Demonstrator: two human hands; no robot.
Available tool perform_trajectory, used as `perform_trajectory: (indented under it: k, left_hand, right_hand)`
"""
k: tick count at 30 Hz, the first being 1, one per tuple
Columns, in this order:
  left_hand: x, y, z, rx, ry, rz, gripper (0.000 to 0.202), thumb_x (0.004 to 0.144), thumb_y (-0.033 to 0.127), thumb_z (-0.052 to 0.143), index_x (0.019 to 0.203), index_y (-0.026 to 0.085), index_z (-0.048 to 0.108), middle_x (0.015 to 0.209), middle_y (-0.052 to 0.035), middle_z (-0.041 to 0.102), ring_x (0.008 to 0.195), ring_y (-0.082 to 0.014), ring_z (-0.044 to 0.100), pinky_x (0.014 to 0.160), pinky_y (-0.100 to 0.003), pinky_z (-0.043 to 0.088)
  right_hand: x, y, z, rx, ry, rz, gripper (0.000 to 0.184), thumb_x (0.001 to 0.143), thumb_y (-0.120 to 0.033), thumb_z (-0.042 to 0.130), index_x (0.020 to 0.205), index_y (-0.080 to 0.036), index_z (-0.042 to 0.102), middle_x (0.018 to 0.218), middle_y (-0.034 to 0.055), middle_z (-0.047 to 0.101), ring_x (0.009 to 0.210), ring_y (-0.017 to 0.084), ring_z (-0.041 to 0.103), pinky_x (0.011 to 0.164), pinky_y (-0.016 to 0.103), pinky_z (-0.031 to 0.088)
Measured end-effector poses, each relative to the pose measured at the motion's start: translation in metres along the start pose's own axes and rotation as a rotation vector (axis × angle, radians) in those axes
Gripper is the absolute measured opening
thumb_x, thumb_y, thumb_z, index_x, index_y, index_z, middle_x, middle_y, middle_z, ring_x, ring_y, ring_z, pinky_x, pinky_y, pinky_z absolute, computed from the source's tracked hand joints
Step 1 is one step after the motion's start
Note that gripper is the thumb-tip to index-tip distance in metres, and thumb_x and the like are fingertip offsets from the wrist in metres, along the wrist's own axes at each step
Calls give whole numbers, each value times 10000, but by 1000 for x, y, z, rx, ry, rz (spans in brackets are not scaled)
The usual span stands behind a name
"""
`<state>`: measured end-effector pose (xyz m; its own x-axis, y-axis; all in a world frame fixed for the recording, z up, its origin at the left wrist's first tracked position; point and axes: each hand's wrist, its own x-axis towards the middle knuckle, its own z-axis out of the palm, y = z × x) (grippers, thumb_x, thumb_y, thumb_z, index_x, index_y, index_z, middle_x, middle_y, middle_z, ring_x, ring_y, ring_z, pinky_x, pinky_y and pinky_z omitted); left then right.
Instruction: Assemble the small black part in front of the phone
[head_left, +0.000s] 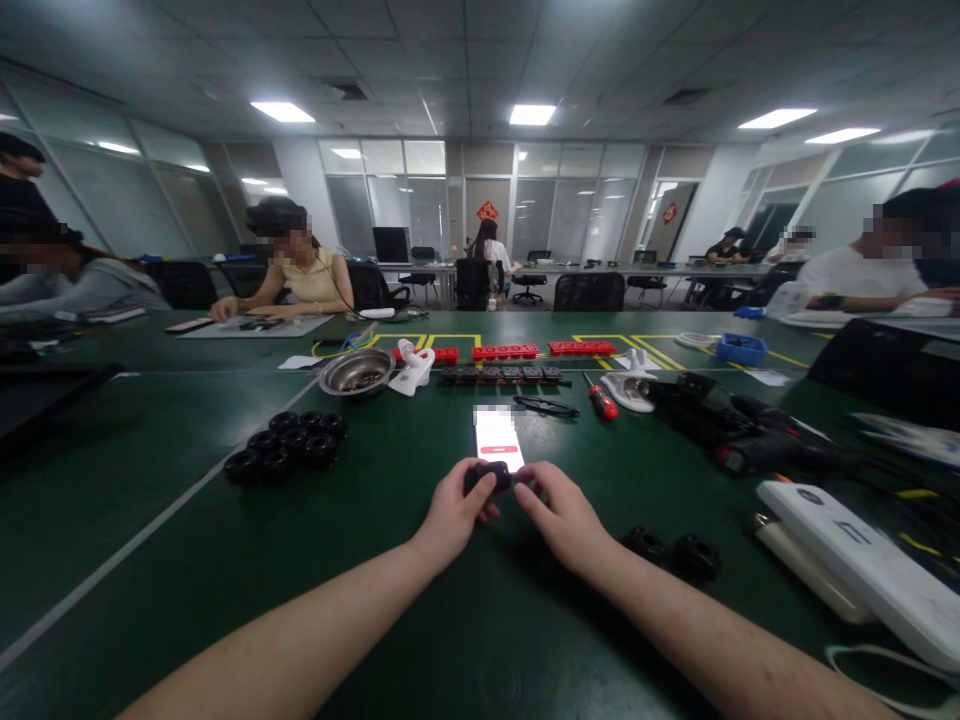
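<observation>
The left hand (pixel 450 512) pinches a black part (pixel 498 470), right hand (pixel 559 508) at its right end, grip unclear

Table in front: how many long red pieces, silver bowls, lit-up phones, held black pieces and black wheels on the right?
Long red pieces: 3
Silver bowl: 1
Lit-up phone: 1
Held black piece: 1
Black wheels on the right: 2
Total: 8

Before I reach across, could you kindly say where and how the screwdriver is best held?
Probably by the thick handle of the screwdriver, coming from the person's side: its red end lies nearest, with the thin shaft pointing away.
</observation>
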<state>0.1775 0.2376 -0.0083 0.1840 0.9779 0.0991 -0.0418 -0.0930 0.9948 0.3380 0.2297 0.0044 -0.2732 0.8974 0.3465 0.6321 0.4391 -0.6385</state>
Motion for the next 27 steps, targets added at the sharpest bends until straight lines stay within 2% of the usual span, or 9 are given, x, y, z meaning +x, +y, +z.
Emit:
perform_trajectory:
  k: [4,9,12,15,17,20,23,25,27]
  left_hand:
    - [-3,0,-1,5,-81,24,314,698,387,570,882,144,496,735,-3,561,536,-105,554,491,-221,428]
    - [1,-2,1,-32,-74,-41,341,726,439,495,858,124,476,622,2,552,460,-110,546,433,-217,405]
    - [-2,2,2,-38,-29,-24,321,726,416,504,876,133,471,682,-3,551,502,-110,551,474,-227,426]
    - [-8,8,2,26,-58,50,302,694,370,573,891,152,507,796,-18,557,626,-132,567,559,-248,456]
    - [-10,9,1,45,-104,48,309,684,370,587,900,158,524,837,-28,565,685,-151,572,593,-262,463]
    - [-6,6,0,-5,-135,-65,352,703,431,531,896,137,509,748,-31,587,591,-152,585,532,-269,453]
    - [-1,5,0,-12,-135,-106,355,698,432,525,862,118,498,624,-8,571,499,-143,570,475,-255,426]
    - [0,7,0,-3,-113,-87,325,696,396,544,869,125,495,672,-11,574,523,-136,572,499,-254,429]
    - [-2,10,-1,11,-81,-57,302,700,368,557,889,140,494,752,-19,576,566,-132,576,531,-256,432]
  right_hand:
    - [1,-3,-1,-21,-16,-48,230,841,-310,400,699,-171,516,688,20,511,652,147,476,574,258,373]
    - [-4,-7,-2,-30,-36,-204,76,795,-227,461,836,-183,509,794,35,518,705,149,477,607,258,388]
    - [-4,-6,-1,53,9,-78,125,789,-299,479,836,-184,495,777,25,531,689,147,492,578,249,395]
    - [0,-4,0,147,8,66,184,802,-357,454,788,-177,493,706,6,540,624,137,499,530,239,388]
    - [1,-4,0,148,-41,63,181,800,-342,462,772,-171,514,682,6,544,607,137,500,533,244,389]
    - [0,-6,-2,60,-44,-55,145,757,-280,535,852,-171,531,744,22,553,653,147,503,573,255,398]
    - [-3,-5,-3,3,-27,-182,297,713,-239,587,988,-190,488,879,39,550,752,159,508,655,268,406]
    - [-4,-2,-3,27,9,-158,384,735,-266,560,1085,-198,419,913,39,551,755,156,515,665,270,408]
    - [-3,1,-2,64,41,-67,297,806,-320,456,1073,-194,419,847,29,566,694,147,522,624,263,407]
